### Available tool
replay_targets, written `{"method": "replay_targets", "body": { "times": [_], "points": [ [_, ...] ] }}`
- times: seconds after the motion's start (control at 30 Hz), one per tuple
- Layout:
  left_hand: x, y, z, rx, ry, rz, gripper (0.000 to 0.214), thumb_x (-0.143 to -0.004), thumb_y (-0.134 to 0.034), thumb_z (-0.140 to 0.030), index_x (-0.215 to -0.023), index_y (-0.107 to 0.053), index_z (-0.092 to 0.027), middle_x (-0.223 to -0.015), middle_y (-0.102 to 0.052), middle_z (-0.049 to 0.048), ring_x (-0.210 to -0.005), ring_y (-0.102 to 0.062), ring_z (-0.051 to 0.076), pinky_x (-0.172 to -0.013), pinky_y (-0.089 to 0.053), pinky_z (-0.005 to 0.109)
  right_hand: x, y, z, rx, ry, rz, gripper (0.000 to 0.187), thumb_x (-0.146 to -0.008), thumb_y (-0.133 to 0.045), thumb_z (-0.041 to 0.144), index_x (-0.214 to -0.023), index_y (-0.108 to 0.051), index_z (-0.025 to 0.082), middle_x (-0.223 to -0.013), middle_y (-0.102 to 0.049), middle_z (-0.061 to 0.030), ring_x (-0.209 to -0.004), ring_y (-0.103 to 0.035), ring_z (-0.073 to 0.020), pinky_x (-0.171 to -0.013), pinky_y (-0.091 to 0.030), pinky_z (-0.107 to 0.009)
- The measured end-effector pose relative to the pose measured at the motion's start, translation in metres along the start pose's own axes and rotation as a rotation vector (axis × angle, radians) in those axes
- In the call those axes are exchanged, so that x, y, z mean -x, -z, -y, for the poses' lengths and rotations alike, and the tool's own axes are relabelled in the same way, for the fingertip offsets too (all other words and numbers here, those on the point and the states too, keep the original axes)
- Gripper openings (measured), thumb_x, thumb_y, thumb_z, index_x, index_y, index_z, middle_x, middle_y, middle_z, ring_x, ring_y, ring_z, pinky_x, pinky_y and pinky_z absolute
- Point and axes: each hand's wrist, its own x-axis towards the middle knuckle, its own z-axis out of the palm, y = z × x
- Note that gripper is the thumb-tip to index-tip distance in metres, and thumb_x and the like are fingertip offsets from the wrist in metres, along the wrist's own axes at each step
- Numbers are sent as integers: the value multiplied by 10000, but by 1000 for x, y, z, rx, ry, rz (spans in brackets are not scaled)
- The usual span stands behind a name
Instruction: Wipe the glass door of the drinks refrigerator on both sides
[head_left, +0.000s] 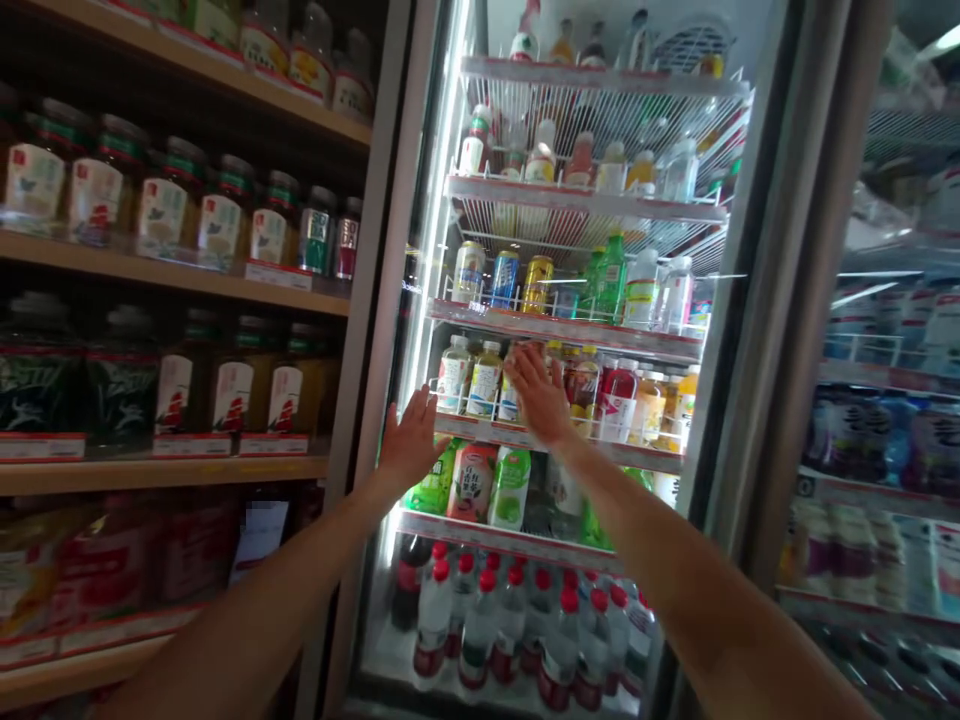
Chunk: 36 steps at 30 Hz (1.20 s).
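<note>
Both my arms reach toward a lit drinks cooler (420,250) stocked with bottles and cans. My left hand (409,440) is open, fingers stretched upward, flat near the left end of a middle shelf (637,455). My right hand (536,392) is also open, fingers spread, laid against a row of juice bottles (484,378) on that shelf. Neither hand holds anything. Whether a glass door lies between my hands and the bottles, I cannot tell.
Wooden shelves (172,270) with jars and dark bottles fill the left. Below my hands stand green and pink cartons (472,485) and red-capped bottles (480,625). A second cooler door (892,400) stands at the right behind a metal frame (780,330).
</note>
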Motion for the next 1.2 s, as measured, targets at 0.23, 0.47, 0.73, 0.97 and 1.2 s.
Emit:
{"method": "replay_targets", "body": {
  "times": [0.23,0.47,0.73,0.97,1.2],
  "points": [
    [-2,7,16,3,33,14,603,-871,-429,-366,-1389,-310,-80,-1499,-197,157,-1379,-227,274,-1082,-234,542,-13,-7,22,-33,282,114,463,-864,-419,135,-1313,-445,247,-1448,-384,-53,-1377,-255,-221,-1116,-158,-544],
    [-3,14,21,-22,19,40,597,-865,-461,-342,-1389,-311,-98,-1498,-206,156,-1385,-213,259,-1095,-221,514,-31,-10,40,-32,192,125,483,-865,-405,126,-1336,-421,237,-1480,-321,-56,-1391,-217,-232,-1100,-172,-568],
    [-6,12,22,-15,32,20,603,-859,-450,-342,-1389,-311,-91,-1486,-244,167,-1373,-242,279,-1088,-227,529,-15,-6,30,-2,259,129,459,-872,-422,136,-1322,-435,231,-1461,-357,-60,-1378,-254,-227,-1096,-197,-554],
    [-10,6,11,-42,30,-50,656,-847,-478,-353,-1403,-276,-70,-1499,-180,176,-1387,-195,291,-1092,-197,536,13,5,-2,-17,421,192,437,-857,-465,168,-1282,-477,271,-1436,-404,-30,-1375,-262,-196,-1114,-179,-513],
    [-26,13,-36,13,-187,-79,700,-834,-504,-400,-1417,-252,-105,-1505,-181,139,-1397,-162,259,-1121,-157,499,29,19,-34,88,16,21,480,-866,-428,150,-1342,-418,205,-1456,-360,-95,-1372,-260,-259,-1084,-179,-568]
  ]
}}
